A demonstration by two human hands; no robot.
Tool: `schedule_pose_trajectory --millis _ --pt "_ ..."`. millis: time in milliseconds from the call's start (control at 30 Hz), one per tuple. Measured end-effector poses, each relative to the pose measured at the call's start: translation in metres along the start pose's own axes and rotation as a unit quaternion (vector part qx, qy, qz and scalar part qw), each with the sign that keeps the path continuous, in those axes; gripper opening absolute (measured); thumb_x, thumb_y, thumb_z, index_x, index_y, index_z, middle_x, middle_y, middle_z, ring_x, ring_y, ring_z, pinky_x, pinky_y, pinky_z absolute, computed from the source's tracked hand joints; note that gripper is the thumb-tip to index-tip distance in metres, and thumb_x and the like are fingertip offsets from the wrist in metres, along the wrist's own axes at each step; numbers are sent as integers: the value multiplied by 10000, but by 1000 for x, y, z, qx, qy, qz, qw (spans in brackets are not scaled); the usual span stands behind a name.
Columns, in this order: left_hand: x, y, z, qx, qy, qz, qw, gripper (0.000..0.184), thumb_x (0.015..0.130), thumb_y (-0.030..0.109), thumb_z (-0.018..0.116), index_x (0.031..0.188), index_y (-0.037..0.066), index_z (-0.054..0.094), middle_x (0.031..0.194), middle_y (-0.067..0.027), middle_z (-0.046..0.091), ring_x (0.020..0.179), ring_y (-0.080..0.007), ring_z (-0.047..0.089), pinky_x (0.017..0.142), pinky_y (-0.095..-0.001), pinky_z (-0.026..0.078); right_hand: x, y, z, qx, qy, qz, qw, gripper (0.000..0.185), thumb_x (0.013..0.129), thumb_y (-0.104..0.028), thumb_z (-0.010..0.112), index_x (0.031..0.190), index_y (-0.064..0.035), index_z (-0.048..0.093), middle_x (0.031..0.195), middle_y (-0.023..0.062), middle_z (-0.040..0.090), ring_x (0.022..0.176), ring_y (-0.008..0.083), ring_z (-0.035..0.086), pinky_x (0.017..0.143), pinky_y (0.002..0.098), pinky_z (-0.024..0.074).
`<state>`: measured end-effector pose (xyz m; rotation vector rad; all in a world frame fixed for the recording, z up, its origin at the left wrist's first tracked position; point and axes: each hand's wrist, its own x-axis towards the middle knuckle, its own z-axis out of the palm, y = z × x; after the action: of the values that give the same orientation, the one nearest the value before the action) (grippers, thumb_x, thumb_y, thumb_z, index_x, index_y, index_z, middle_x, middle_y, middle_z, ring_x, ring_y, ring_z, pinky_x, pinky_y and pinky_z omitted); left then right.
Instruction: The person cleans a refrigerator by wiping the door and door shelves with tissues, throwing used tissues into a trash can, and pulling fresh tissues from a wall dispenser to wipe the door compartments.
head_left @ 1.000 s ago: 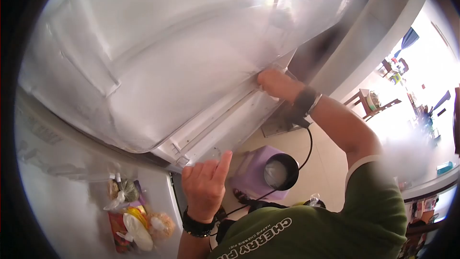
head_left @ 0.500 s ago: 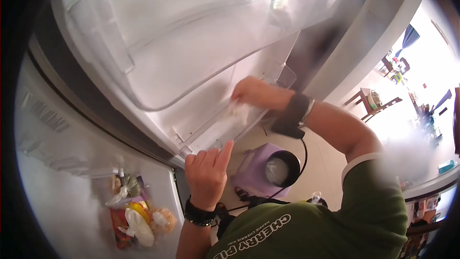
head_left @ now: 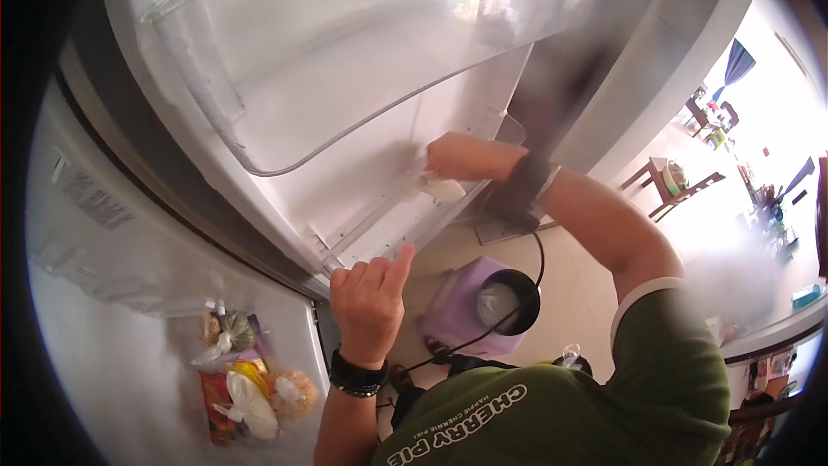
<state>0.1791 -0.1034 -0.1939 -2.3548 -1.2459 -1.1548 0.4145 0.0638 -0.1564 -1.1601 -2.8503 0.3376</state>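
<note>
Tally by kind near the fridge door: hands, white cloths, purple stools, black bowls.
Hands: 2 (left hand, right hand)
White cloth: 1
Purple stool: 1
Black bowl: 1
Total: 5

Interior of a home, probably. Before you stands an open refrigerator [head_left: 112, 328] holding bagged food [head_left: 252, 410], its door [head_left: 336, 194] fitted with a clear bin [head_left: 371, 78]. Near you, a purple stool [head_left: 444, 311] stands on pale tiled floor [head_left: 578, 272]; beyond, observe a wooden chair [head_left: 658, 171] and a blue curtain [head_left: 736, 67].
</note>
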Motion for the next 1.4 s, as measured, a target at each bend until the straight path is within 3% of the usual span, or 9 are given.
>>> schedule_pose_trajectory --millis 100,200,467,600,700,833,1067,1300,1400 --pt "-1 -1 -1 -9 2 -3 1000 370 722 -8 605 1048 158 659 692 42 538 587 -141 490 574 -317 306 -27 58 1 -145 187 22 971 137 761 -98 549 829 0 616 858 179 584 842 373 549 766 425 446" --pt "-1 0 -3 -21 -7 -7 1000 365 722 -7 608 1044 157 664 703 41 550 591 -141 494 577 -316 306 -23 41 9 -131 81 90 984 90 696 -61 567 718 8 620 772 202 613 802 382 603 713 456 485" --pt "1 0 -3 -26 3 2 1000 335 734 5 608 1032 144 669 708 32 562 604 -141 509 583 -319 307 26 -40 32 -50 101 -155 982 134 684 -110 591 669 21 614 677 214 593 690 381 600 642 446 491" --pt "-1 -2 -1 -29 28 12 999 358 718 19 591 1047 146 651 672 30 507 581 -136 481 569 -311 296 22 -35 8 13 -90 -25 996 114 744 -125 587 801 -33 624 769 158 576 762 356 552 672 434 443" --pt "-2 -1 -6 -25 1 -3 1000 330 738 9 604 1030 145 672 715 35 570 596 -137 505 584 -317 308 -19 21 1 -59 133 65 987 110 785 -103 586 831 -19 640 816 172 598 813 354 573 750 436 455" --pt "-3 0 -7 -29 -1 -3 1000 332 735 6 605 1029 144 674 712 35 567 597 -135 506 588 -314 308 -12 11 11 -118 20 177 977 160 725 -121 628 774 27 663 782 204 635 824 372 600 716 441 490" --pt "0 -1 0 -32 7 0 999 337 725 10 616 1032 135 676 716 28 564 609 -142 510 596 -318 313 31 -72 34 -40 58 -166 984 152 713 -95 633 821 2 678 867 190 592 827 335 586 750 396 468" --pt "-5 -1 -3 -37 -14 -7 999 385 695 -5 630 1056 125 665 775 25 571 661 -157 508 636 -326 325 42 -86 35 99 136 -67 984 158 724 -64 629 875 -46 675 845 124 603 774 299 605 702 367 492" --pt "-6 0 -7 -52 -21 -10 998 438 680 -29 628 1090 126 654 820 10 572 709 -176 505 678 -339 340 51 -102 49 87 116 -178 973 193 726 -37 624 916 -11 650 899 138 598 852 306 599 702 384 503"
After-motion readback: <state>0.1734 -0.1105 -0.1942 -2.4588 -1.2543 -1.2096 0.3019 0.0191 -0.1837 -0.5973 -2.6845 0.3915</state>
